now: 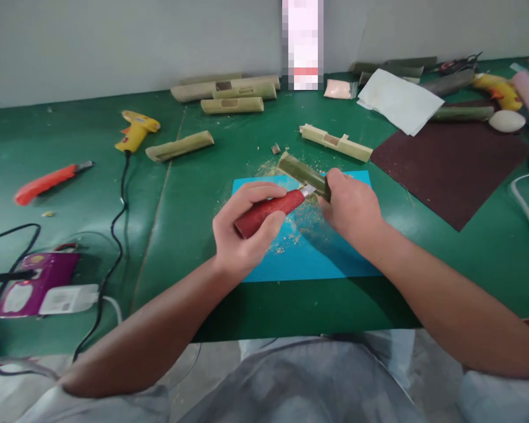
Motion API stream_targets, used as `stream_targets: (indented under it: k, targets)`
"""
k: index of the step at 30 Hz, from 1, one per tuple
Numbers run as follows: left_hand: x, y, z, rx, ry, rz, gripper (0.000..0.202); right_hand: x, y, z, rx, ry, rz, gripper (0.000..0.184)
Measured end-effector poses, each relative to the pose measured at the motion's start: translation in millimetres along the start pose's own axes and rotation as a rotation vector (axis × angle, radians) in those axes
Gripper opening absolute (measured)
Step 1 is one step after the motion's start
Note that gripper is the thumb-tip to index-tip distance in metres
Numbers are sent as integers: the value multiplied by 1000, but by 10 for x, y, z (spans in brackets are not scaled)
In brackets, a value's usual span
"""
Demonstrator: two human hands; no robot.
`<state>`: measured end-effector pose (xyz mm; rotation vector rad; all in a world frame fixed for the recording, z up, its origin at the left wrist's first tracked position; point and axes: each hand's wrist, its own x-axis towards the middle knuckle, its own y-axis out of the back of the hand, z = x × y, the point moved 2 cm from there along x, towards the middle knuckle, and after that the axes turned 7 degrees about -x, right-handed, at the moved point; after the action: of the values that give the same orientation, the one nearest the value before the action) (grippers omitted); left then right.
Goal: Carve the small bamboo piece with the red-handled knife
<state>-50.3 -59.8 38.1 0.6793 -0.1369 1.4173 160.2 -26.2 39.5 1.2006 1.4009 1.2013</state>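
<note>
My left hand (242,232) is closed around the red handle of a knife (268,211), whose short blade touches a green bamboo piece (300,170). My right hand (350,205) grips the near end of that bamboo piece, holding it tilted above a blue sheet (308,252). Pale shavings lie scattered on the blue sheet below both hands.
On the green table (194,194) lie several cut bamboo pieces (179,147), a yellow glue gun (136,130), an orange utility knife (48,182), a dark red sheet (454,164), white paper (399,100), a white egg-shaped object (506,121), a purple box (35,285) and black cables (114,235).
</note>
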Motion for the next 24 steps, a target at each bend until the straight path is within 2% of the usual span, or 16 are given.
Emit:
stream_targets:
  k: [3, 5, 9, 14, 24]
  targets:
    - [33, -23, 31, 82, -52, 75, 14, 54, -7, 92, 0, -75, 56, 17]
    - [61, -43, 60, 158, -44, 5, 18, 73, -3, 119, -2, -88, 88, 18]
    - [97, -40, 99, 228, 112, -147, 40, 64, 24, 105, 3, -59, 119, 21]
    - [136, -43, 77, 200, 331, -281, 43, 42, 30, 109, -29, -33, 145, 19]
    - [127, -84, 35, 62, 428, -243, 48, 121, -67, 143, 113, -24, 129, 12]
